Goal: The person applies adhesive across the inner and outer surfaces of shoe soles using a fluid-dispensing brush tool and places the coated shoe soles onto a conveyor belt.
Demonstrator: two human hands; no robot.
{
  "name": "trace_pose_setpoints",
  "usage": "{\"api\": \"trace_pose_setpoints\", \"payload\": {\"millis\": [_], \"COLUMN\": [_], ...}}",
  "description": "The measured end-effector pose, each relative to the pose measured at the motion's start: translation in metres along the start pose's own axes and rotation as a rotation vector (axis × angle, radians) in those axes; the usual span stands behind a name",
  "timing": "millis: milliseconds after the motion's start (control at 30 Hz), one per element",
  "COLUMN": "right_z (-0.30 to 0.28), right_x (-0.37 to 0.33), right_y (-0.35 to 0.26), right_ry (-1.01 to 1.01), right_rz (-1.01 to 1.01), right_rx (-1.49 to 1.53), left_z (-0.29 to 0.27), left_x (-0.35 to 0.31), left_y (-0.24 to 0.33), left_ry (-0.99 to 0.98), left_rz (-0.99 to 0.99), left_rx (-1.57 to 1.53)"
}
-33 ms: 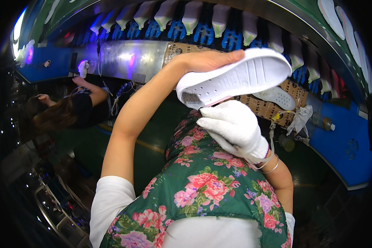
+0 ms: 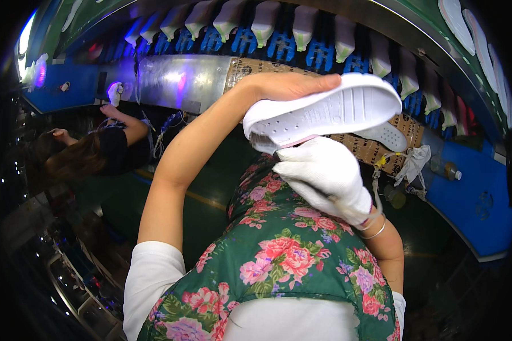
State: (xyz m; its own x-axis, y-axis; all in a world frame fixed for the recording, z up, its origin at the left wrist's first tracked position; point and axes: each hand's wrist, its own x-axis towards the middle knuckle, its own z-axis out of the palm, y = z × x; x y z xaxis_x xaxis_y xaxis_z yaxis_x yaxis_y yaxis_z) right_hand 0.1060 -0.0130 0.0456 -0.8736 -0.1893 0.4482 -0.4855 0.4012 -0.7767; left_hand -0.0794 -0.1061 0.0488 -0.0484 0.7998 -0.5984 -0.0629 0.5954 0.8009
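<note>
A white shoe (image 2: 327, 111) with small holes is held tilted in the air towards one o'clock, its ridged end pointing between two and three.

A long bench runs across beyond the floor, with a shiny grey metal top (image 2: 202, 79) toward the left and a sheet of printed brown cardboard (image 2: 243, 67) laid to the right of it, its middle hidden from view. On the cardboard's right part lies a pale grey insole (image 2: 389, 136) dotted with holes, and a crumpled white cloth (image 2: 416, 160) lies at its right-hand edge. Farther right, a clear bottle (image 2: 442, 168) with a brownish cap lies on its side by a blue surface (image 2: 469, 196).
</note>
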Motion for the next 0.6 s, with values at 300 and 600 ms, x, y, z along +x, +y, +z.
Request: {"api": "trace_pose_setpoints", "payload": {"millis": [300,600], "right_z": [-0.010,-0.010], "right_x": [-0.002,-0.008], "right_y": [-0.002,0.007], "right_ry": [0.051,0.077], "right_rz": [0.245,0.230], "right_rx": [0.167,0.102], "left_z": [-0.007,-0.011], "left_x": [0.009,0.032], "left_y": [0.008,-0.007], "left_ry": [-0.112,-0.133], "left_rz": [-0.075,-0.111], "left_rx": [0.385,0.474]}}
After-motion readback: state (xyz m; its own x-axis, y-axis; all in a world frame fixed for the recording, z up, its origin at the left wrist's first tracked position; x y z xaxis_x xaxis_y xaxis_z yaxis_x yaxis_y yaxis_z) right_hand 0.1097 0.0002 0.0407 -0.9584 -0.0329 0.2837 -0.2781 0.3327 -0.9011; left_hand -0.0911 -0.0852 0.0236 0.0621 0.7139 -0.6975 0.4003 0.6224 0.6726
